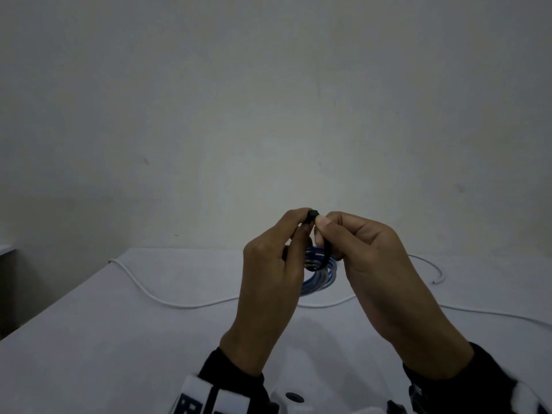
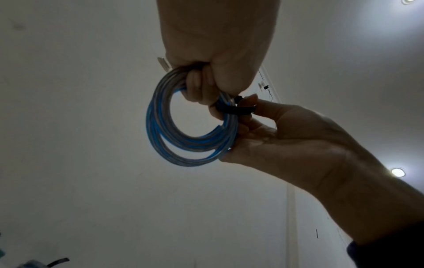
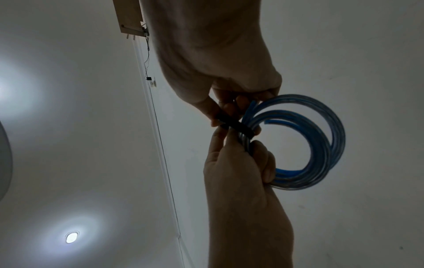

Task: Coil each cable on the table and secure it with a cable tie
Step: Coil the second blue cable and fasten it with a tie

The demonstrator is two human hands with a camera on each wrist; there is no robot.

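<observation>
While in both hands' grip, blue coil upright, black tie crosswise

Plain indoor room, bare and dim; could be an office or a spare room in a home, hard to say. Blank pale wall with a few scuff marks, nothing hung on it. White table pushed up to it, a loose white cable trailing across the top. Flat white ceiling with recessed round downlights. A thin wire runs along the wall-ceiling joint.
</observation>
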